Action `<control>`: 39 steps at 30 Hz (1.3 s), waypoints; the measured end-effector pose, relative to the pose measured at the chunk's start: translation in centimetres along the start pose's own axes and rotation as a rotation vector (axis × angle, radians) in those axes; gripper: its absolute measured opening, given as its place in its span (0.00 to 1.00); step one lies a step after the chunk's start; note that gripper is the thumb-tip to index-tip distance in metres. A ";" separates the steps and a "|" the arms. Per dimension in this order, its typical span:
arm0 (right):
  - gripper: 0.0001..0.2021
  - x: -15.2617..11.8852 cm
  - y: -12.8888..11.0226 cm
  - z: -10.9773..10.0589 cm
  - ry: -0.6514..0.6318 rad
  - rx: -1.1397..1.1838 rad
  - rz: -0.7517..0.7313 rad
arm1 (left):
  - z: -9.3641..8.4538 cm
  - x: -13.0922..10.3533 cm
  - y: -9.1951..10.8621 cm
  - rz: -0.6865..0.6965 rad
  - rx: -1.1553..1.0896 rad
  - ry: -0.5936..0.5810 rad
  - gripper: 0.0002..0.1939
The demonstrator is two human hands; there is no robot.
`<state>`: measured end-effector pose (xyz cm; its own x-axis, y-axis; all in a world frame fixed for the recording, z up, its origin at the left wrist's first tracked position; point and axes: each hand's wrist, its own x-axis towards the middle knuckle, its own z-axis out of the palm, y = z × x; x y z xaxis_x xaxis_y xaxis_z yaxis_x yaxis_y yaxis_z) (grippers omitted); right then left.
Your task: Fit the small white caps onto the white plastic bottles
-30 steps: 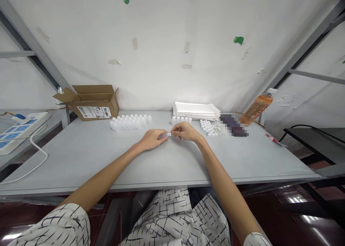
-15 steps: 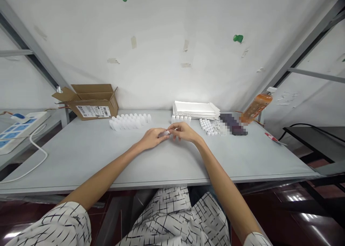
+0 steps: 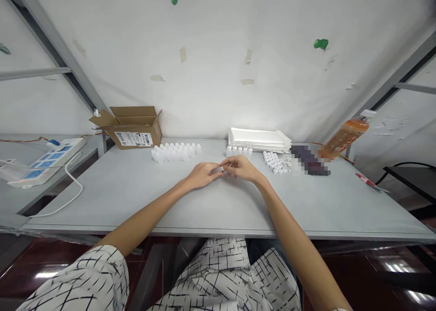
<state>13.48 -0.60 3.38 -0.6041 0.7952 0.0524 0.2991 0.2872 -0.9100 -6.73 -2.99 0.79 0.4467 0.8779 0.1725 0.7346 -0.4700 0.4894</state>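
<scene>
Over the middle of the table my left hand (image 3: pixel 202 174) is closed around a small translucent white bottle (image 3: pixel 216 170), lying on its side with its neck to the right. My right hand (image 3: pixel 241 168) pinches at that neck, where a thin white piece shows between the fingertips; its kind is too small to make out. Rows of similar white bottles (image 3: pixel 175 152) stand to the left beyond my left hand. Just behind my right hand is a short row of white bottles with tops (image 3: pixel 239 150). Several small white caps (image 3: pixel 274 162) lie to its right.
A stack of white trays (image 3: pixel 260 139) is against the wall. An open cardboard box (image 3: pixel 134 131) stands back left, near a power strip (image 3: pixel 47 163) with a white cable. On the right are a blurred dark object (image 3: pixel 311 160), an orange drink bottle (image 3: pixel 347 136) and a red-and-white packet (image 3: pixel 369 182).
The camera view has turned slightly left, so everything sits further right in the picture. Both hands keep nearly the same hold at the bottle's neck.
</scene>
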 end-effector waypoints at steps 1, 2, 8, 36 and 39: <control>0.09 0.0 0.0 0.0 0.006 -0.005 -0.003 | 0.0 0.0 0.0 0.000 0.005 -0.001 0.21; 0.09 0.0 0.0 0.0 0.011 -0.008 -0.003 | 0.0 0.0 0.1 -0.004 0.008 -0.003 0.21; 0.10 -0.2 -0.4 0.1 0.004 -0.012 0.021 | 0.0 0.0 0.0 -0.001 0.034 -0.015 0.21; 0.10 -0.1 1.9 -0.7 0.026 0.069 0.086 | 0.6 1.5 0.4 -0.006 0.074 -0.104 0.21; 0.10 0.0 1.9 -0.7 0.012 0.068 0.069 | 0.5 1.5 0.4 -0.030 0.039 -0.105 0.20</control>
<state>14.56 0.36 1.93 -0.5752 0.8180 -0.0064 0.2883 0.1953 -0.9374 -5.57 -1.92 0.80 0.4740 0.8780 0.0668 0.7668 -0.4488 0.4589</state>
